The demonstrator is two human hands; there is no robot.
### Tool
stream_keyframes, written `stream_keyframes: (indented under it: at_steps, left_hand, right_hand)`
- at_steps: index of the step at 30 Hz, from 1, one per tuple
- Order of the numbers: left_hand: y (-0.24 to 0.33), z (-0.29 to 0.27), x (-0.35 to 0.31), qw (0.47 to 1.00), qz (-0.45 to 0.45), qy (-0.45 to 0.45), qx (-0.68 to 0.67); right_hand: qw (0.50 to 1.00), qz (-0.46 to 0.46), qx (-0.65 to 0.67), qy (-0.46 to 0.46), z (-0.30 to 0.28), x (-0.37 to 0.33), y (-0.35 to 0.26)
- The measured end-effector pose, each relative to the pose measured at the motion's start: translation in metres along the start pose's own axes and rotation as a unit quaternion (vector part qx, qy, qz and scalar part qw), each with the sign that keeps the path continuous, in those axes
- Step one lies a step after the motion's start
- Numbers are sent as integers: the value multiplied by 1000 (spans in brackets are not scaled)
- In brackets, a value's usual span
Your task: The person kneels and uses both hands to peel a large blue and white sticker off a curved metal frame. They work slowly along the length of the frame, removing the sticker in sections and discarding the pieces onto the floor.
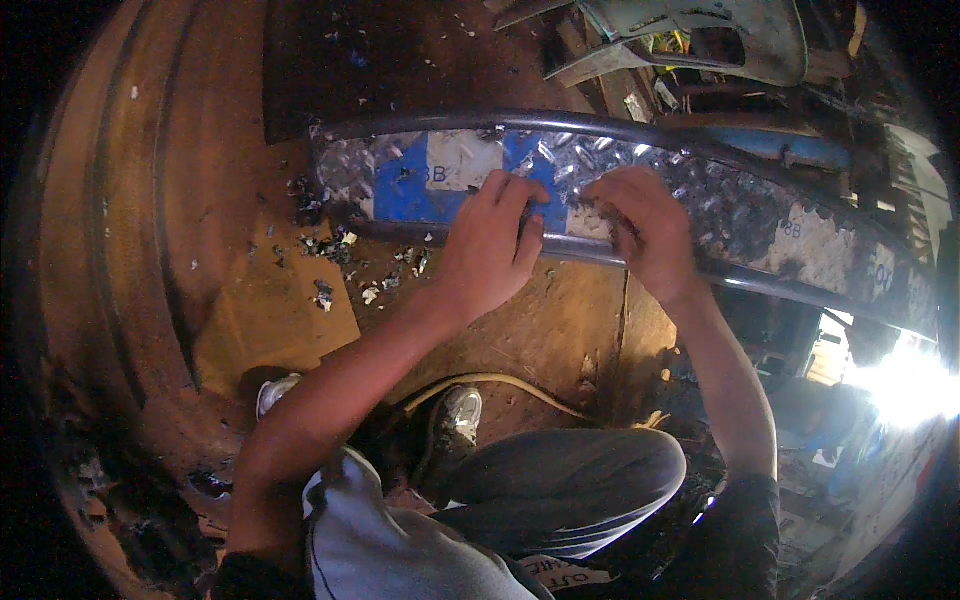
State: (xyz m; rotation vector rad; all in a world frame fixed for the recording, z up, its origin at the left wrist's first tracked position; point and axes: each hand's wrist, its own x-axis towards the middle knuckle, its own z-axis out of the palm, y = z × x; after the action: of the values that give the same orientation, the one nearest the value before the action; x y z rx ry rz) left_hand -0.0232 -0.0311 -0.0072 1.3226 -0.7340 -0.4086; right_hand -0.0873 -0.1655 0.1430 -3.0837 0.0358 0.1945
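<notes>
A long diamond-plate metal step point(700, 210) with dark tubular edges lies across the space before me. Blue and white film point(402, 185) covers part of its plate, with ragged, torn borders. My left hand point(497, 240) rests over the blue part near the middle, fingers curled in and thumb bent close to them. Just right of it, my right hand point(648, 225) is closed at the edge of the film, its fingertips bent down against the plate. Whatever either set of fingertips pinches is hidden or too small to name.
Torn film scraps point(325, 260) litter the brown floor by the step's left end. A flat piece of cardboard point(270, 310) lies nearer me. A yellowish hose point(490, 379) curves past my shoe point(462, 410). Grey panels point(700, 40) are piled at far right; bright light glares at right.
</notes>
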Motion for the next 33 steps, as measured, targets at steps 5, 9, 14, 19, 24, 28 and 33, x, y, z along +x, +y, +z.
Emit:
stream_keyframes:
  at_steps: [5,9,14,19,24,28,33]
  left_hand:
    - [0,3,1,1000,13,2,11]
    - [-1,3,0,1000,1,1,5]
    - [0,1,3,1000,4,-1,11]
    - [6,0,9,998,31,5,58]
    - [7,-2,12,999,0,-10,30]
    - [2,-5,13,1000,7,5,18]
    - [0,-5,10,1000,2,4,13]
  right_hand:
    - [999,-4,-37,-13,6,-3,1]
    - [995,-36,-89,-17,9,-9,0]
    - [998,-26,-38,-38,0,-5,3]
    - [1000,0,-1,-7,-4,-1,0]
    - [997,-27,-67,-41,1,2,-1]
    - [991,-76,-99,-42,3,7,0]
    - [985,-80,-138,-69,6,13,0]
